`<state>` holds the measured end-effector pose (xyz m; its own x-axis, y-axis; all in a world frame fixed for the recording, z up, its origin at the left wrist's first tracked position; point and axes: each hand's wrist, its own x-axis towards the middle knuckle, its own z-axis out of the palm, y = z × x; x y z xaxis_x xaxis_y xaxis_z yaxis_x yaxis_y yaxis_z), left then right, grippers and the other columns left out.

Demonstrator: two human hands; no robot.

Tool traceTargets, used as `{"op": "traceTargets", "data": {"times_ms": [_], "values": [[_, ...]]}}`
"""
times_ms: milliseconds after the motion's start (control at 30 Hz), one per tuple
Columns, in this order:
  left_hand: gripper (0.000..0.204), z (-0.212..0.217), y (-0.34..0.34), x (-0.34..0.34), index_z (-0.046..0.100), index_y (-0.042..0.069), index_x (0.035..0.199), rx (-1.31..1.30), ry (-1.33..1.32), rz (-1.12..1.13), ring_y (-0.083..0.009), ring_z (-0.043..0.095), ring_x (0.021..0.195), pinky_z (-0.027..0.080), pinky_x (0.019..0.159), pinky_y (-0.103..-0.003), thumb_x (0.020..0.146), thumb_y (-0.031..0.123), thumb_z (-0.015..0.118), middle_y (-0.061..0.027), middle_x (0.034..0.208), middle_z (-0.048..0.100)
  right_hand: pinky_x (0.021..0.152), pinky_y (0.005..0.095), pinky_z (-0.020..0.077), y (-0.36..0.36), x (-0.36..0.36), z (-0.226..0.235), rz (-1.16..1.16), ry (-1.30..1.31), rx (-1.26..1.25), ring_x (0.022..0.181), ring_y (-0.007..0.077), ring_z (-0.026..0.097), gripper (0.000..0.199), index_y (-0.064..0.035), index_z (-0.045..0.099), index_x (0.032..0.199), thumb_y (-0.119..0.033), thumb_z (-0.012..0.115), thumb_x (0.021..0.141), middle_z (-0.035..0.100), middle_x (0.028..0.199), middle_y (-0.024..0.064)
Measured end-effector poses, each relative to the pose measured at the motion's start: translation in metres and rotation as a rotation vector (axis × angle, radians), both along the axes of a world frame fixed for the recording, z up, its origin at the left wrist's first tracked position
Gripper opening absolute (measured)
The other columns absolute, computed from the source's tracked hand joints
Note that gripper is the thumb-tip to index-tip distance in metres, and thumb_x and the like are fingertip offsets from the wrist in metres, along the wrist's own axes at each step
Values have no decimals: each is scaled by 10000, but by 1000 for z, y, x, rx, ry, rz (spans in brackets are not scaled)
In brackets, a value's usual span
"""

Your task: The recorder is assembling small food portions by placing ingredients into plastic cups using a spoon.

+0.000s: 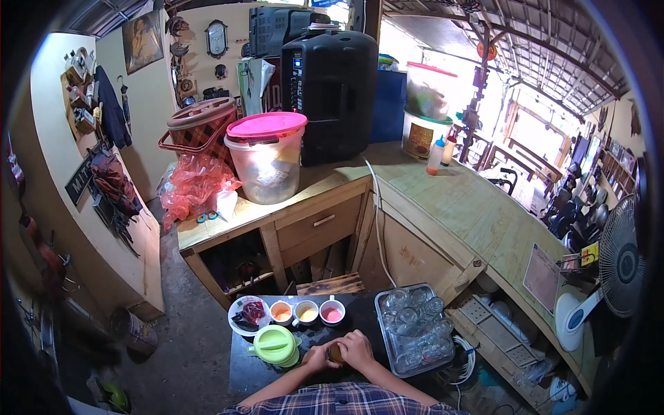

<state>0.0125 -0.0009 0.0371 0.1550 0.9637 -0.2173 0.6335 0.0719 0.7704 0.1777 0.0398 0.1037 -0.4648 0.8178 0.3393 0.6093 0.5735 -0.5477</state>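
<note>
Wrapping round a brown vessel [335,355] low at six o'clock, the left hand [319,358] is holding its side; the right hand [356,350] is bending over its top, though whether those fingers are pinching I cannot tell. From it, cups [308,323] are standing at eleven, a green jug [275,344] at nine.

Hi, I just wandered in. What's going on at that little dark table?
Someone is working there with both bare hands: the left hand and right hand close around a small brownish item, which they mostly hide. Three white cups with orange, yellow and pink contents stand in a row beyond the hands. A lidded green pitcher is to the left, and a metal tray of clear glassware is to the right.
</note>
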Motion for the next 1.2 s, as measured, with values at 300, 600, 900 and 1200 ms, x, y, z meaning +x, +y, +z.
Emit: {"op": "traceTargets", "data": {"times_ms": [300,600,900,1200], "values": [[872,-12,4,1,506,208,1354,5,9,6,-277,670,994,524,855,-380,589,396,878,-139,1084,682,737,376,498,6,4,-9,52,-63,-74,774,271,624,116,-100,740,855,-136,672,768,690,802,81],[890,-1,4,0,491,146,1362,-32,-1,-39,-271,658,1034,510,880,-367,592,358,885,-149,1101,679,740,388,521,3,5,4,12,50,-21,794,285,647,110,-99,742,823,-145,654,777,689,804,105],[926,-24,5,-2,473,127,1379,-20,9,-21,-297,645,1051,513,884,-385,588,392,876,-163,1147,657,735,385,526,-1,3,-5,-34,-69,-68,798,293,653,115,-108,744,836,-154,652,784,688,813,105],[896,-26,3,-1,487,131,1364,17,3,2,-301,649,1040,518,873,-393,597,385,872,-153,1131,665,747,386,528,1,7,0,-1,-110,-290,793,294,645,116,-114,745,842,-145,651,782,687,825,103]]}}
